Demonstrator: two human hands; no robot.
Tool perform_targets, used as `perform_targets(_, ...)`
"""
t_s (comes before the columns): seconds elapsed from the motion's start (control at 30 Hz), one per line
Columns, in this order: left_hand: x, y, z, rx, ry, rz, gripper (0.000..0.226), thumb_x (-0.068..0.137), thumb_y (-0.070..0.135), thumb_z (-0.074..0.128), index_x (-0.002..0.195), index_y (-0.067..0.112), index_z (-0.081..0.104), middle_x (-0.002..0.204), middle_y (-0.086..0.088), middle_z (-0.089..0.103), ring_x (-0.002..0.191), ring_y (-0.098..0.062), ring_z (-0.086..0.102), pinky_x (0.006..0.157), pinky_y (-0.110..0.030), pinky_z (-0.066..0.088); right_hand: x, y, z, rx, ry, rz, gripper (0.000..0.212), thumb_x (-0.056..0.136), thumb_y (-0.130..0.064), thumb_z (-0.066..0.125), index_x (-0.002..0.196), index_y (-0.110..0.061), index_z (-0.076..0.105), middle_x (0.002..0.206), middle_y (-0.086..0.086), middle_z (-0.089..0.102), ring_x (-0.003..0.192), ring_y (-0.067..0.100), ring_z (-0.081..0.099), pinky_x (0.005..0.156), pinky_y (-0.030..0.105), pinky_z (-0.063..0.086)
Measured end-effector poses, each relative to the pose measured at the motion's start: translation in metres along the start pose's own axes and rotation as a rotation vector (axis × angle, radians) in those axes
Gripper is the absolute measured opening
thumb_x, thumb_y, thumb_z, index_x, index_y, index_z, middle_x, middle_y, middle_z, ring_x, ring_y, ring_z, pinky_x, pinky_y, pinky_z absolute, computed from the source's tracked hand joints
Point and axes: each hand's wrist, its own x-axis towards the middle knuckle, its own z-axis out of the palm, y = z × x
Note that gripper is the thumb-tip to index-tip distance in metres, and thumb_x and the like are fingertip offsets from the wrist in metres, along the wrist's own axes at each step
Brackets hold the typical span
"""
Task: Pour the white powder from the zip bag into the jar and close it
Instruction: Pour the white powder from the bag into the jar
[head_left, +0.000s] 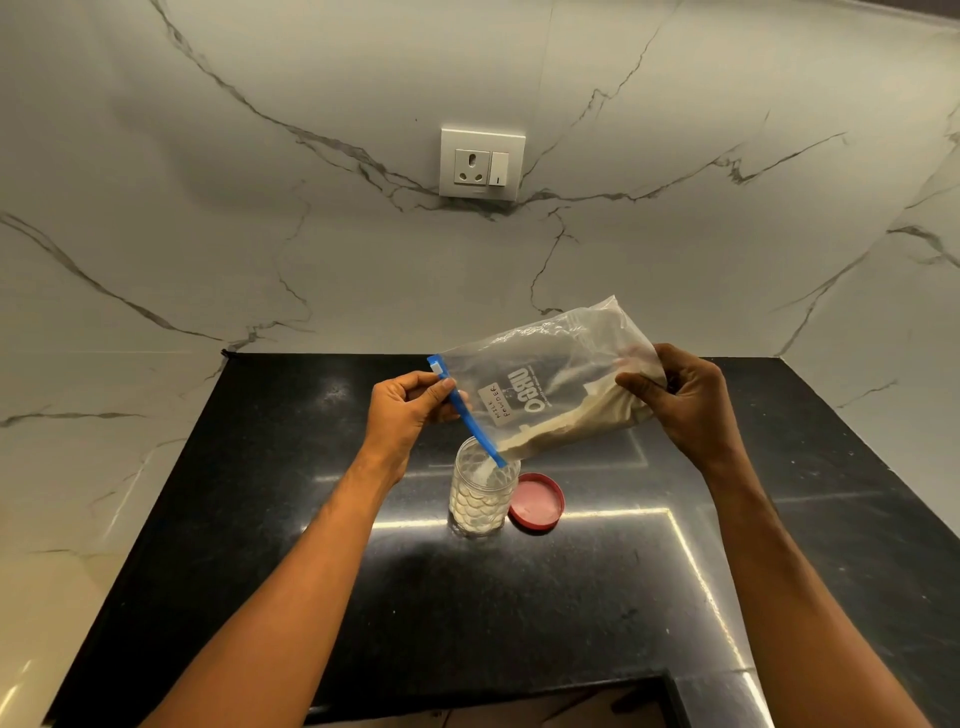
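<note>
The zip bag (545, 384) hangs in the air over the black counter (519, 597), tilted so that its long axis runs from upper right down to lower left. Its blue zip strip (467, 413) forms the low end, and the lowest corner of that strip dips into the mouth of the jar (482, 491). The closed bottom of the bag is the high end, raised toward the marble wall (260, 234).

The left hand (408, 410) pinches the blue strip near its upper end, thumb on the near side, fingers curled behind. The right hand (685, 400) grips the raised bottom end, fingers bunching the plastic there.

The white powder (571, 421) lies along the lower edge of the bag, sloping toward the open corner, and a thin pale stream falls into the jar. The jar stands upright on the counter, clear with a scaled pattern, holding some powder (how much is hard to judge). Just beside it, on its right, the red lid (536, 503) lies flat, inner side up. A label on the bag reads "milk powder". A socket (482, 163) sits on the wall above.
</note>
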Motion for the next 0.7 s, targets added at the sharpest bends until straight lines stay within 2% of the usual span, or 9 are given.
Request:
perform_targets(0.43, -0.0029, 0.0037, 0.0025, -0.007, 0.003, 0.010, 0.011, 0.092, 0.009, 0.065, 0.102, 0.008, 0.071, 0.094, -0.007, 0.078, 0.087, -0.025, 0.076, 0.071, -0.028, 0.062, 0.0004, -0.0041, -0.0027, -0.009, 0.008, -0.011, 0.030, 0.085, -0.014, 0.072, 0.111, -0.001, 0.067, 0.097, 0.008, 0.072, 0.087, 0.016, 0.072, 0.075, 0.025, 0.059)
perform_targets(0.7, -0.0051, 0.0052, 0.0023, 0.002, 0.016, 0.007, 0.011, 0.092, 0.009, 0.065, 0.102, 0.008, 0.070, 0.093, -0.006, 0.078, 0.086, -0.024, 0.076, 0.071, -0.029, 0.063, -0.0005, -0.0063, -0.0020, -0.005, 0.007, -0.005, 0.031, 0.085, -0.015, 0.073, 0.112, -0.002, 0.068, 0.097, 0.005, 0.072, 0.086, 0.014, 0.072, 0.072, 0.023, 0.058)
